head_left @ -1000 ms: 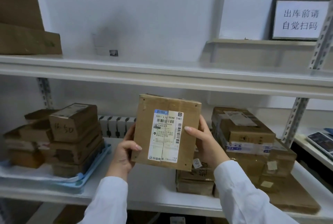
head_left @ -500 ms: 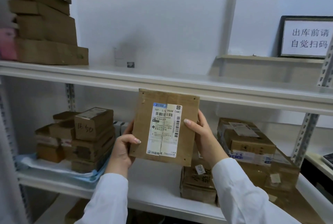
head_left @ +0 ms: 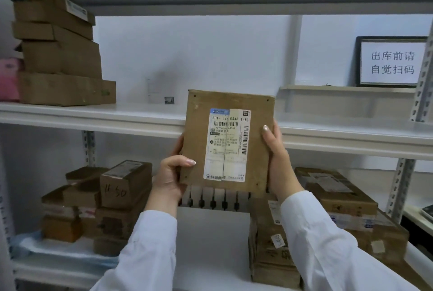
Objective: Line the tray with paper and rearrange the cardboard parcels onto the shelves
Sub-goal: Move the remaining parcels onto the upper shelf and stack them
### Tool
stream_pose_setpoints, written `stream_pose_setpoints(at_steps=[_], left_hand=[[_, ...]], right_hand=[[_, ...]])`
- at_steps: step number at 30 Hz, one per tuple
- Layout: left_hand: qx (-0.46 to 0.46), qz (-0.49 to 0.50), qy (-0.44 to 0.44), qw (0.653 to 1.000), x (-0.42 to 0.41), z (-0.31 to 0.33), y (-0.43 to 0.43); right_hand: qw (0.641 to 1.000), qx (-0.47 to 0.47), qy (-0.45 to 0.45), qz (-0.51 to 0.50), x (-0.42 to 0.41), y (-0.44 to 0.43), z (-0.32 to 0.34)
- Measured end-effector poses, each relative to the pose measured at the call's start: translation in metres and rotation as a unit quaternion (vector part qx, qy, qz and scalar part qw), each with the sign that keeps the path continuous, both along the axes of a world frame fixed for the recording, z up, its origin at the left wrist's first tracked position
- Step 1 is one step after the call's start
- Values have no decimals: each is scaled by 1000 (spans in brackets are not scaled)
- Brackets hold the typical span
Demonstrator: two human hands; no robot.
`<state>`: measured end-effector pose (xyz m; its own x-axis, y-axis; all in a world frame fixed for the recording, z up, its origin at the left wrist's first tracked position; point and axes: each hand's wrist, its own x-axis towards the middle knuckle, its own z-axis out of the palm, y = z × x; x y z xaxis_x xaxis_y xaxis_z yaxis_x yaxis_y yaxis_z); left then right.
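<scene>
I hold a flat brown cardboard parcel (head_left: 199, 140) with a white shipping label upright in front of the white upper shelf (head_left: 140, 117). My left hand (head_left: 172, 173) grips its lower left edge, and my right hand (head_left: 277, 162) grips its right edge. The parcel's top edge stands above the shelf's front lip. On the lower shelf at left, a blue tray (head_left: 35, 246) lined with pale paper carries a pile of parcels (head_left: 124, 187).
A stack of parcels (head_left: 63, 56) sits at the left of the upper shelf, beside a pink packet (head_left: 9, 80). More parcels (head_left: 337, 199) lie at the lower right. A framed sign (head_left: 392, 62) stands at the far right. A perforated shelf post (head_left: 423, 89) rises there.
Both hands have lifted the parcel from in front of the lower shelf up to the level of the upper shelf. The view has tilted upward.
</scene>
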<state>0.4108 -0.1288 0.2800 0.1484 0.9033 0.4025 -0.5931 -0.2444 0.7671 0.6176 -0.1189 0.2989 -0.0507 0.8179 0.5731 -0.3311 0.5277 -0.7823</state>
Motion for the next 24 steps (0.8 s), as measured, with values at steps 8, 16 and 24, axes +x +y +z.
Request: stream_pose_setpoints(at_steps=[8, 16, 24], left_hand=[[-25, 75, -10, 997, 6, 51, 16], [-32, 127, 135, 982, 9, 96, 29], [64, 270, 371, 886, 7, 99, 40]], right_hand=[[990, 92, -96, -49, 0, 7, 20], [977, 100, -113, -148, -5, 20, 32], [959, 74, -154, -228, -9, 37, 59]])
